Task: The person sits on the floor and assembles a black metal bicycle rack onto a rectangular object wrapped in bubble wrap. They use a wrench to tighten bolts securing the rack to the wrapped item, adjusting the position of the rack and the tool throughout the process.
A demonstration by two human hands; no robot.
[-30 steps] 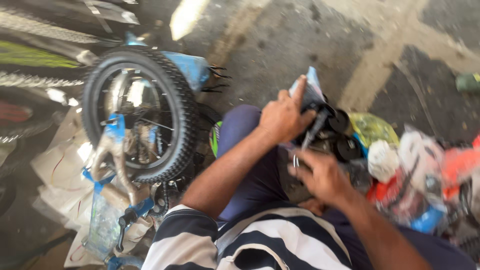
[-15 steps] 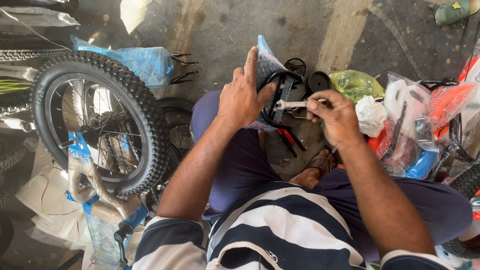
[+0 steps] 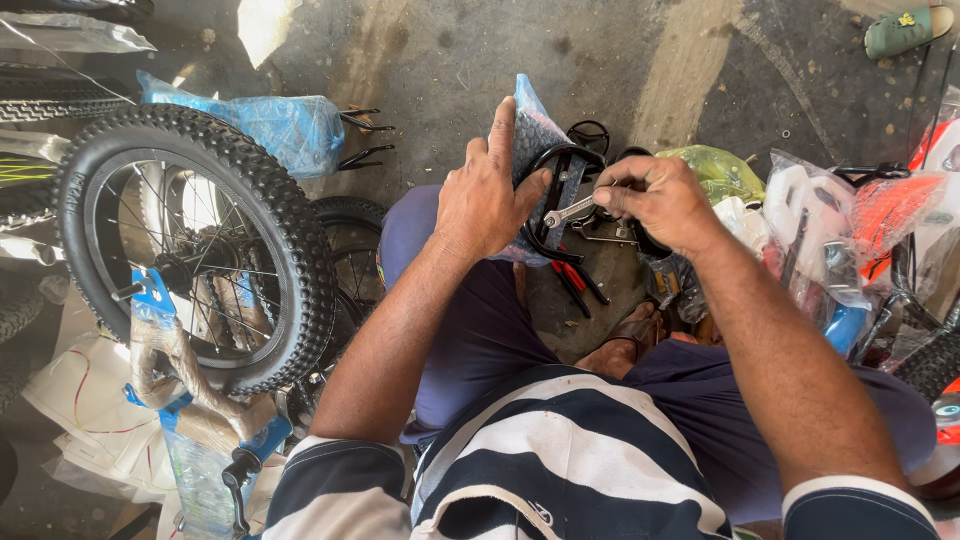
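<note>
Black curved metal bracket [image 3: 556,205], centre frame, looks stiff and light; left hand [image 3: 487,195] clamps its plastic-wrapped side, right hand [image 3: 655,200] fingers pinch a small silver spanner [image 3: 570,212].

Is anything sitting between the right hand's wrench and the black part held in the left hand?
Nothing visible. The right hand holds the small silver wrench with its head right against the black bracket that the left hand grips, plastic bag behind it.
</note>
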